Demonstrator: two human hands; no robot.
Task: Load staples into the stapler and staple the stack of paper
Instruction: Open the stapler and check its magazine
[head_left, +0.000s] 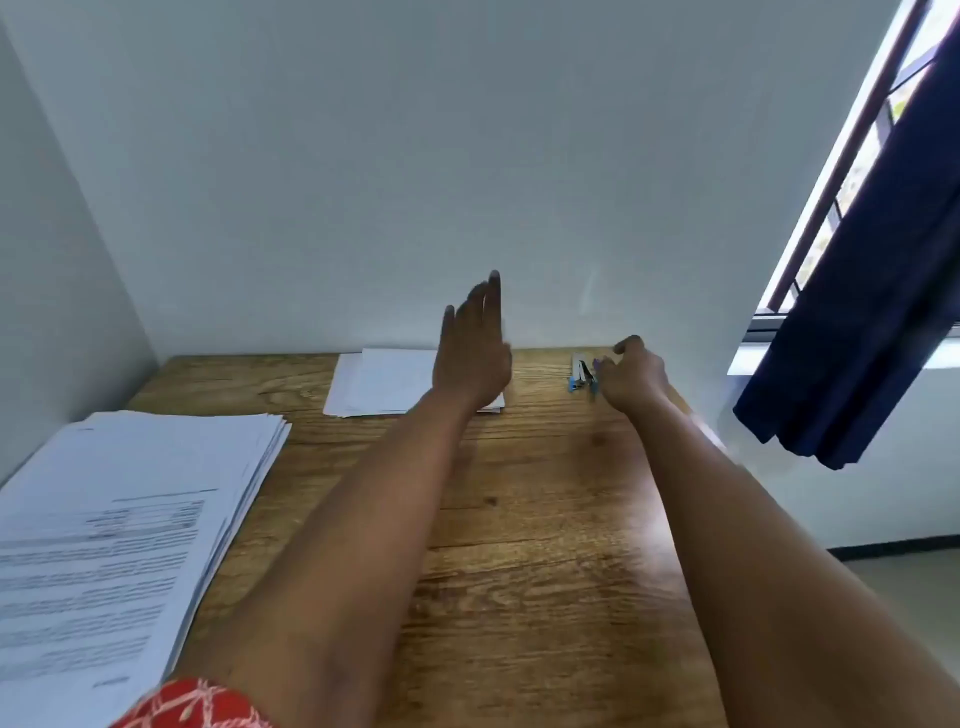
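A small blue and dark stapler lies at the far right of the wooden table, against the wall, with a pale strip beside it that may be staples. My right hand hovers at the stapler's right side, fingers curled, touching or nearly touching it; a grip cannot be made out. A small stack of white paper lies at the table's far middle. My left hand is raised flat above that stack's right end, fingers straight and together, holding nothing.
A thick pile of printed sheets covers the near left of the table. White walls close the far side and the left. A window with a dark blue curtain is at the right, beyond the table's edge.
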